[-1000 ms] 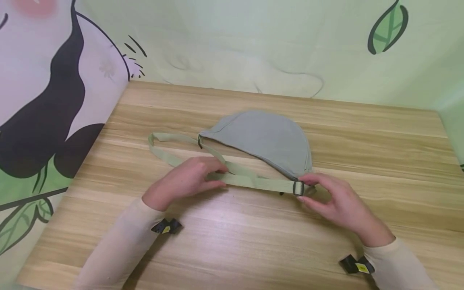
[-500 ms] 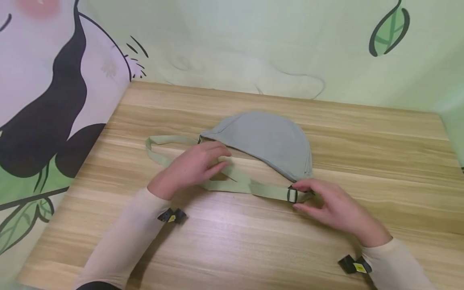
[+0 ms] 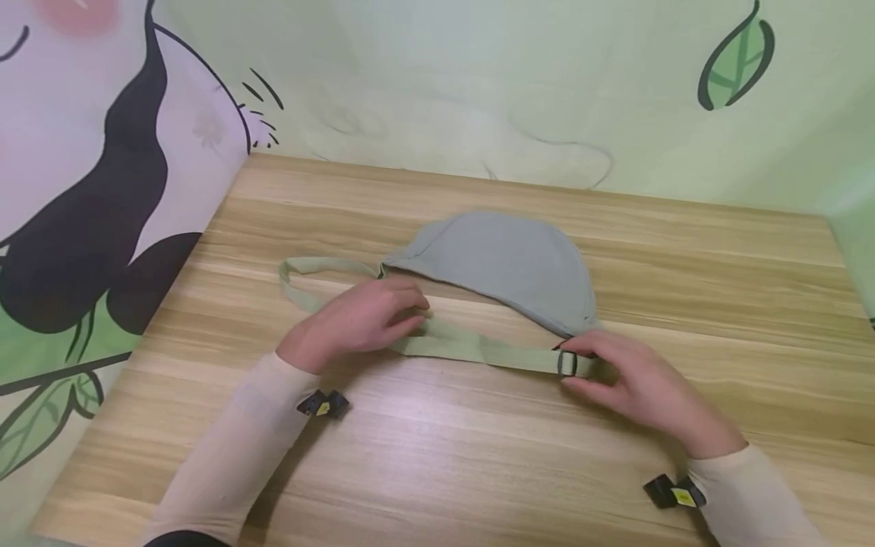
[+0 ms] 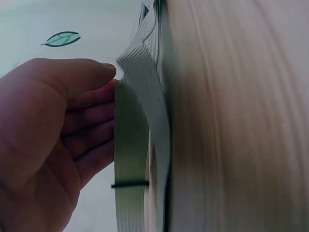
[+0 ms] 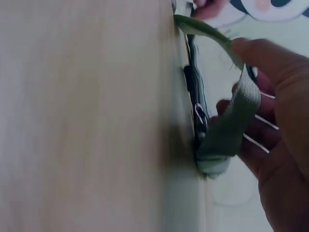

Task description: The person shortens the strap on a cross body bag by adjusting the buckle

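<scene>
A grey half-moon waist bag [image 3: 499,266] lies flat on the wooden table, its zip edge toward me. From its two ends runs a pale green webbing strap [image 3: 472,347], looped out to the left and back along the front. My right hand [image 3: 636,380] pinches that strap at its dark slider buckle [image 3: 567,363], by the bag's right corner. Beside the middle of the strap is my left hand [image 3: 358,315]. In the left wrist view its thumb and loosely bent fingers [image 4: 94,116] are next to the webbing without visibly gripping it; fingertips are partly hidden.
The wooden table [image 3: 437,463] meets a pale green wall [image 3: 437,83] with leaf drawings at the back. A panda-print panel [image 3: 82,190] borders the left side. Both sleeved forearms carry small black wrist devices [image 3: 673,492].
My left hand rose off the front strap, its fingers parting, then came slightly back down. My right hand stays on the slider, shifting a little left and back right; the strap slackened, then straightened.
</scene>
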Available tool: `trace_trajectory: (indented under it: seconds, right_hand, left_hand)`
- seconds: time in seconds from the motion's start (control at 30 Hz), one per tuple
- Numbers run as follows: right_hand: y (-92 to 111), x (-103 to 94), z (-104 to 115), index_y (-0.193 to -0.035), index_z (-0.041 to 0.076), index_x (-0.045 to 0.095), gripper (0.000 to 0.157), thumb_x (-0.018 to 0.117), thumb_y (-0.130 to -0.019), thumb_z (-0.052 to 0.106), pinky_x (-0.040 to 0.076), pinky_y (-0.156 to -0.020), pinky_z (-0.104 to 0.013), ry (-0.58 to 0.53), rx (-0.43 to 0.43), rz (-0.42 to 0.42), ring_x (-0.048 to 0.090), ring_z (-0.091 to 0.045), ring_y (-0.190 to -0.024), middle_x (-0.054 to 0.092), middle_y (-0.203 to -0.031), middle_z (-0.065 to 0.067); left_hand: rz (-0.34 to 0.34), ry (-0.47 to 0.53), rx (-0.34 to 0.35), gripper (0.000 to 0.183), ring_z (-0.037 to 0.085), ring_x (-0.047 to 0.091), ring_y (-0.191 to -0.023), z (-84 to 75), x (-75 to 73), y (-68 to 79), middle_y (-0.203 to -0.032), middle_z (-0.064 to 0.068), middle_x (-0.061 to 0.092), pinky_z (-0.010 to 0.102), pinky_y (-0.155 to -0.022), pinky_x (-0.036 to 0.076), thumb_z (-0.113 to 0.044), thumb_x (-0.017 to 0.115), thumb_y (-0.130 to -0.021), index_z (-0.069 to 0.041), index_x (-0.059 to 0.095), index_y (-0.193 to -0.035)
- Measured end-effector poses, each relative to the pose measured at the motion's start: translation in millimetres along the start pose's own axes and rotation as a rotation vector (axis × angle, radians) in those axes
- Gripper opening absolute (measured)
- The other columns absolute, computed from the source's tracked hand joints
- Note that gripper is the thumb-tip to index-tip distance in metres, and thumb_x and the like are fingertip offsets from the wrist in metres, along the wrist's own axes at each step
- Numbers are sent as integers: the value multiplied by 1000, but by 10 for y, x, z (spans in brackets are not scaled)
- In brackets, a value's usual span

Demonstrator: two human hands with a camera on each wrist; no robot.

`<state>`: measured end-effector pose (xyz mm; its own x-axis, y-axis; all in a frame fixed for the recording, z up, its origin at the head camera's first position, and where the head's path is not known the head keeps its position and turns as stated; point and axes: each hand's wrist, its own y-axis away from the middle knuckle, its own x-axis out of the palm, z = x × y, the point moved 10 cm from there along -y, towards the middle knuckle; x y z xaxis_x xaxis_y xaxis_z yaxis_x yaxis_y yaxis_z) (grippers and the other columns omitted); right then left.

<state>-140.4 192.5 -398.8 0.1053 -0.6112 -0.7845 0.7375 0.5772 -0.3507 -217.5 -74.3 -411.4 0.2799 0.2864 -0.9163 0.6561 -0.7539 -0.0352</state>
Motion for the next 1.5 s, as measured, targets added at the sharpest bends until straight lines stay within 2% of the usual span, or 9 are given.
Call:
trace_trajectory:
  seconds: [0.23,0.37,0.5,0.7,1.0,1.13,1.3,1.4,1.5]
  right_hand:
    - [148,-265,-199,-125,9,75,64,92,-67,-14,47,-105,-4,-85,47,-89,68,5,-110,81,-112,-1]
    - [240,-416,-335,-122,5,77,63,89,-66,-22,47,-106,-4,-137,112,-152,64,13,-115,78,-118,13]
    - [332,-507,-444,-118,-3,76,57,82,-68,-29,48,-107,-6,-220,173,-208,66,11,-116,73,-123,25]
    - [384,-574,-490,-116,-12,72,56,75,-66,-37,50,-109,-10,-305,156,-252,69,4,-118,74,-125,20]
    - [364,-607,-506,-116,-18,68,50,69,-71,-39,51,-110,-13,-435,127,-258,71,-1,-117,77,-123,12]
    - [352,-615,-502,-117,-15,70,51,71,-71,-37,51,-109,-11,-384,149,-244,70,0,-118,76,-124,14]
    - [329,-612,-483,-118,-11,71,53,74,-71,-35,51,-108,-10,-327,174,-222,69,2,-118,75,-123,17]
    - [318,-612,-454,-117,-11,71,54,74,-70,-36,50,-109,-10,-330,165,-225,69,2,-118,74,-123,17]
    - [314,-599,-427,-118,-11,71,54,74,-70,-35,50,-110,-11,-351,160,-228,69,0,-119,75,-124,16]
  left_hand:
    - [20,-15,-13,21,20,74,-105,50,21,53,-113,5,77,40,-98,63,-21,69,-106,-7,77,-118]
    - [44,-10,-25,33,19,74,-108,49,26,85,-117,3,76,40,-99,62,-34,73,-104,-9,76,-124]
    - [97,-24,-31,54,20,72,-115,24,66,103,-126,2,74,40,-104,60,-47,81,-96,-10,73,-134]
    - [125,-88,-26,66,23,68,-124,-10,96,112,-134,3,71,42,-110,57,-43,88,-90,-11,66,-143]
    - [105,-115,-26,64,26,65,-131,-33,86,74,-137,4,70,48,-125,46,-35,87,-92,-10,61,-145]
    - [77,-101,-5,60,24,66,-124,-60,72,58,-134,3,70,46,-116,52,-33,84,-95,-11,60,-145]
    - [23,-9,86,46,17,63,-114,-186,79,15,-131,0,64,39,-106,56,-32,80,-99,-14,61,-136]
    - [23,16,122,36,17,63,-120,-274,119,-44,-136,1,61,36,-108,56,-31,79,-100,-14,66,-129]
    - [49,-12,129,35,18,63,-123,-347,188,-118,-137,2,62,35,-110,55,-34,80,-99,-14,71,-126]
